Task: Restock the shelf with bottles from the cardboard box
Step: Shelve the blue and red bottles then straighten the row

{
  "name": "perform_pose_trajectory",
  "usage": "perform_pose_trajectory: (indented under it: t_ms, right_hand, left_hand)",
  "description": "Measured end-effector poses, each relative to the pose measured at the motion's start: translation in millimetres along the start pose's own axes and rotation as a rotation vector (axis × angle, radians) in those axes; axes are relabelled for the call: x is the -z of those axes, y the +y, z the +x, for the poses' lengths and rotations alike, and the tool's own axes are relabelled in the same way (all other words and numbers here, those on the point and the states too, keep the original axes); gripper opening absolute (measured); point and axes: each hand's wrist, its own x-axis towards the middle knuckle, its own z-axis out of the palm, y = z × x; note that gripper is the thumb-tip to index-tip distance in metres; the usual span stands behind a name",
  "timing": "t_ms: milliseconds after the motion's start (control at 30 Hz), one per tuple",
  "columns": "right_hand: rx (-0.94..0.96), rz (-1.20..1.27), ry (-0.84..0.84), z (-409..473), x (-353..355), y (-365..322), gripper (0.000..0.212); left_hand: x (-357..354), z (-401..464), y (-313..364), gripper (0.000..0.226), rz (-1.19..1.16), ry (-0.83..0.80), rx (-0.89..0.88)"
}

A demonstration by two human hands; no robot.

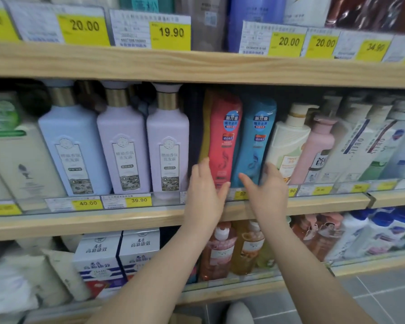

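On the middle wooden shelf (150, 220), near the middle of its front edge, stand a tall red plastic shampoo bottle (223, 139) and, touching it on its right, a tall blue plastic shampoo bottle (255, 141). Both are upright with a slight lean to the right, so their long axes run nearly vertical, from the shelf's front rail up toward the board above.

The left hand (205, 192) is at the foot of the red bottle, its fingers laid along the bottle's left side and its thumb reaching across the lower front; this grip looks loose, more a steadying touch than a firm clasp, though motion blur keeps me from saying how hard it presses. The right hand (267, 190) is at the foot of the blue bottle, thumb stretched left across the lower front and fingers reaching round the right side, between it and the cream pump bottle (288, 141); that grip is wide and relaxed.

The bottles lie directly ahead of and above both hands, each hand nearest its own bottle. My judgement is that the pair is being squared up in its slot; the next push should go straight back, deeper into the shelf, keeping them vertical. The cardboard box is not in view.
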Motion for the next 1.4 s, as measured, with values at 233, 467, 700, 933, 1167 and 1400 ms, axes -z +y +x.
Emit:
perform_pose_trajectory:
  t_ms: [233, 467, 700, 933, 1167, 1400]
  right_hand:
    - [0.155, 0.129, -0.174, -56.7, -1.6, -59.8, 0.058]
    - [0.154, 0.178, -0.283, -60.8, -57.6, -114.1, 0.094]
    - [0.141, 0.211, -0.219, -53.2, -87.1, -119.0, 0.09]
    - [0.137, 0.196, -0.209, -53.7, -90.3, -118.6, 0.091]
    - [0.484, -0.021, -0.071, -76.6, -74.9, -138.5, 0.076]
    - [0.343, -0.162, -0.234, -79.6, -95.0, -179.6, 0.085]
  left_hand:
    - [92.6, -29.6, -46.5, 0.053, 0.113, 0.258, -0.062]
    - [116.7, -5.0, -77.7, 0.077, 0.239, 0.368, -0.014]
    - [100.7, 5.3, -87.8, 0.083, 0.283, 0.458, -0.037]
    - [104.7, 2.0, -91.6, 0.081, 0.265, 0.452, -0.078]
    - [158.1, -7.7, -116.8, 0.082, 0.307, 0.52, 0.005]
    - [163.3, 3.1, -122.4, 0.088, 0.412, 0.455, 0.015]
